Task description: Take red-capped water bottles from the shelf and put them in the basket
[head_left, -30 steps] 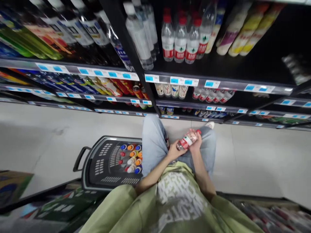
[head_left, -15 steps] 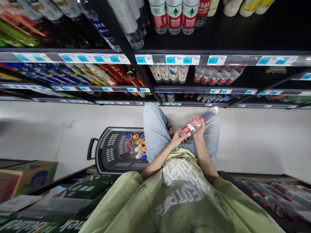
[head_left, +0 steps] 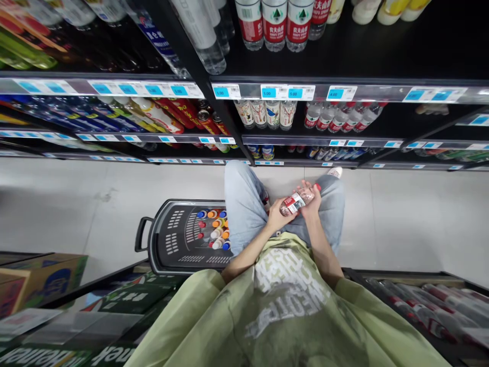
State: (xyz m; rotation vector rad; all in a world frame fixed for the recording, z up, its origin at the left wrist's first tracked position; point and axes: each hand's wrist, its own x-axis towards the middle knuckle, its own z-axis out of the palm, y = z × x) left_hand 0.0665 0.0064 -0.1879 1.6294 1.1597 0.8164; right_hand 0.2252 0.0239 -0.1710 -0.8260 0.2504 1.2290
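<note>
A clear water bottle [head_left: 293,203] with a red and white label and a red cap lies tilted above my lap, its cap end up to the right. My left hand [head_left: 278,216] is wrapped round the base end of the bottle. Under the neck and cap end, my right hand [head_left: 312,204] cradles it, the fingertips showing past its far side. The cap is on the bottle. Left of my bent knee stands a dark shopping basket [head_left: 173,260] holding several bottles with blue, orange, white and red caps.
Shelves of drinks run across the front, with price tags [head_left: 288,93] on their edges. Several red-label water bottles [head_left: 274,25] stand on the upper shelf. Behind me are green cartons [head_left: 133,300] on the left and a rack of bottles [head_left: 420,306] on the right.
The bottle has turned slightly and shifted a little left. My left hand has moved slightly left with it, and my right hand stays at the cap end.
</note>
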